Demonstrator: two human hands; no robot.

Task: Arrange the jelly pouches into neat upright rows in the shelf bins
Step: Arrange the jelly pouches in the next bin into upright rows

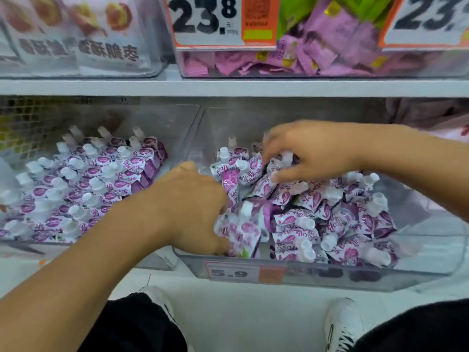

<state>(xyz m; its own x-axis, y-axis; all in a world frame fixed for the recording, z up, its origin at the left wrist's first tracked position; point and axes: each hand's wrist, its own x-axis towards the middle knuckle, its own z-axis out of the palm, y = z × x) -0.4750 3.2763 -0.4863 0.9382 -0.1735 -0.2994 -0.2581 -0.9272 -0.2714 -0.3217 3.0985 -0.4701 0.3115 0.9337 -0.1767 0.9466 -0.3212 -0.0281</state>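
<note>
both hands down in the right-hand jelly bin

the left hand (195, 209) is plunged into the front-left part of the right bin (291, 275), fingers curled down among the jelly pouches (317, 214); its fingertips are hidden behind a blurred pouch (241, 229), so whether it truly grips that pouch cannot be told. the pouch stands roughly upright, white cap up, tilted a little left. the right hand (312, 151) comes in from the right at the back of the same bin, palm down, fingers bent over the pouch tops, thumb and fingers pinching at a capped pouch (279, 166) near the pile's peak.

in this bin the purple-and-white pouches lie in a loose heap, long axes pointing many ways, caps mostly toward the front and right. the left bin (177, 128) holds pouches in rows (83, 189), all leaning back, caps up and toward the rear-left.

both forearms are bare; the left reaches up from the lower left, the right across from the right edge. a 5.9 price tag (229, 272) sits on the right bin's front wall.
</note>
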